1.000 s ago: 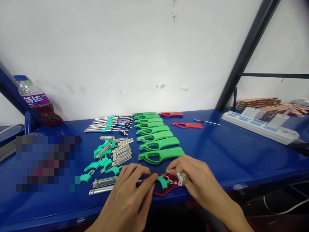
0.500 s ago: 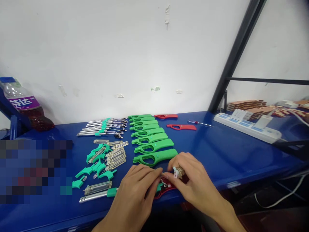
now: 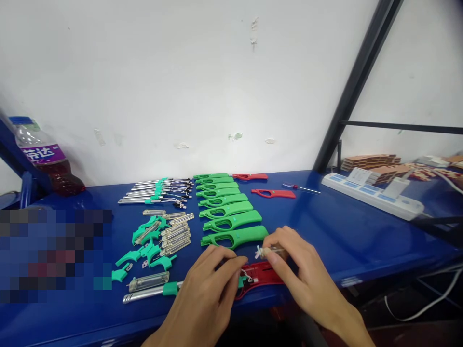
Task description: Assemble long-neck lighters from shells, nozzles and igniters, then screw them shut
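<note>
A red half shell of a lighter (image 3: 264, 277) lies at the table's front edge with white wires and a green part in its front end. My left hand (image 3: 213, 284) is closed over that end, fingers curled on it. A silver lighter tube (image 3: 144, 295) with a green collar sticks out to the left from under this hand. Just above the shell, my right hand (image 3: 300, 270) pinches a small clear fuel tank (image 3: 278, 249) with a pale valve at its left end. My left fingertips hide what they touch.
Several green lighter shells (image 3: 235, 236) form a column behind my hands, with red shells (image 3: 277, 193) beside them. Clear tanks (image 3: 175, 238), green triggers (image 3: 139, 253) and wired tubes (image 3: 144, 195) lie left. A screwdriver (image 3: 304, 188), power strip (image 3: 372, 195) and bottle (image 3: 47, 156) stand farther off.
My right hand has shifted slightly right, away from my left fingertips, and the tank in it has turned to lie more level. More of the red shell shows. My left hand stays in place.
</note>
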`<state>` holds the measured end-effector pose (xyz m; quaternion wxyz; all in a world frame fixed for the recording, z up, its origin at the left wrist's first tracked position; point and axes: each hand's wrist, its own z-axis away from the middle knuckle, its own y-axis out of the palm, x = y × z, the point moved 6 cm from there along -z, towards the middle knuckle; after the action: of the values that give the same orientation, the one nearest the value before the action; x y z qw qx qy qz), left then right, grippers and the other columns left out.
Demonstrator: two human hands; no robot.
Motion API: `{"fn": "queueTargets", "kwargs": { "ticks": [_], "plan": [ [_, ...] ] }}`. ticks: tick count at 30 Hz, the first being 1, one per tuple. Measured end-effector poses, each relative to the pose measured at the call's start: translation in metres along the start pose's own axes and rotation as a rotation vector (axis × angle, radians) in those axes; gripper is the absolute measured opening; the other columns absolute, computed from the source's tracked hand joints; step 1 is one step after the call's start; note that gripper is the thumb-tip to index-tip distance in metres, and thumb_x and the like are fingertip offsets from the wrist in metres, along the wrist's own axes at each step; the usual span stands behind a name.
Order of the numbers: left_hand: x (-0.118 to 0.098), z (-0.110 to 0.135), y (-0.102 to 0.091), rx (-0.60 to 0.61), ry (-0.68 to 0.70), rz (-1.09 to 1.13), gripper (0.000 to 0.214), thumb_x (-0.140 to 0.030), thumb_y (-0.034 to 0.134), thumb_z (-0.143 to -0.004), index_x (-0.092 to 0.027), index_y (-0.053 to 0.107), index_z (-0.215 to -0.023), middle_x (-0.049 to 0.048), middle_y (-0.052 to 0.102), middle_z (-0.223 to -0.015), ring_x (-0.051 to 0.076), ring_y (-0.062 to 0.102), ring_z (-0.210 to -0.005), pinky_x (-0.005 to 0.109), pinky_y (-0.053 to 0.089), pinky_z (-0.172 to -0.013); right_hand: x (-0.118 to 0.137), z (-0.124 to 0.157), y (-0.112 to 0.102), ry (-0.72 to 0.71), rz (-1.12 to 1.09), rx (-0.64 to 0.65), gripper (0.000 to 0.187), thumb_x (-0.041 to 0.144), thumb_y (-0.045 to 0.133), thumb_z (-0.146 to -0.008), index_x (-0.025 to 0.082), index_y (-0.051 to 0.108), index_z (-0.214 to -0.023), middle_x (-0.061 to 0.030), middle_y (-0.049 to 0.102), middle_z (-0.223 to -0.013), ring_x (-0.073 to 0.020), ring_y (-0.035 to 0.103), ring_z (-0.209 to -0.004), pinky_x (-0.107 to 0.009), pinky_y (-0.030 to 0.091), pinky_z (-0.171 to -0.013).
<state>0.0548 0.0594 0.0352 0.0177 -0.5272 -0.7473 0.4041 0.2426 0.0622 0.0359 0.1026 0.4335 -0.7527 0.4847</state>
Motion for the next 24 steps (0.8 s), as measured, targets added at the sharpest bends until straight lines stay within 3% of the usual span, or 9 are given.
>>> {"fn": "queueTargets", "kwargs": {
  "ticks": [5,14,24],
  "plan": [
    [-0.0024,-0.0019,-0.0006,-0.005,-0.009,0.025,0.029,-0.004,0.056,-0.105,-0.023,0.071,-0.122,0.0044,0.072,-0.104,0.020,0.068,-0.090,0.032,0.059,-0.082,0.0055,0.0010,0.0009,-0.081,0.013,0.023,0.011,0.029,0.055,-0.111,0.026,0.062,-0.103,-0.0009,0.068,-0.097,-0.0223,0.061,-0.090,-0.042,0.043,-0.095],
    [-0.0030,-0.0019,0.0000,0.016,-0.016,0.050,0.031,-0.004,0.057,-0.105,-0.023,0.072,-0.124,0.0039,0.072,-0.105,0.020,0.068,-0.092,0.032,0.058,-0.083,0.0051,0.0014,0.0034,-0.086,0.023,0.041,0.007,0.026,0.058,-0.109,0.027,0.064,-0.104,-0.0002,0.069,-0.097,-0.0222,0.063,-0.090,-0.045,0.042,-0.103],
    [-0.0017,0.0003,0.0016,0.017,-0.013,0.042,0.031,-0.005,0.056,-0.106,-0.024,0.071,-0.126,0.0048,0.072,-0.106,0.019,0.068,-0.092,0.032,0.058,-0.082,0.0049,0.0015,0.0022,-0.078,0.015,0.048,0.008,0.026,0.058,-0.109,0.027,0.063,-0.103,0.0002,0.067,-0.095,-0.0217,0.062,-0.088,-0.043,0.044,-0.098]
  ]
}}
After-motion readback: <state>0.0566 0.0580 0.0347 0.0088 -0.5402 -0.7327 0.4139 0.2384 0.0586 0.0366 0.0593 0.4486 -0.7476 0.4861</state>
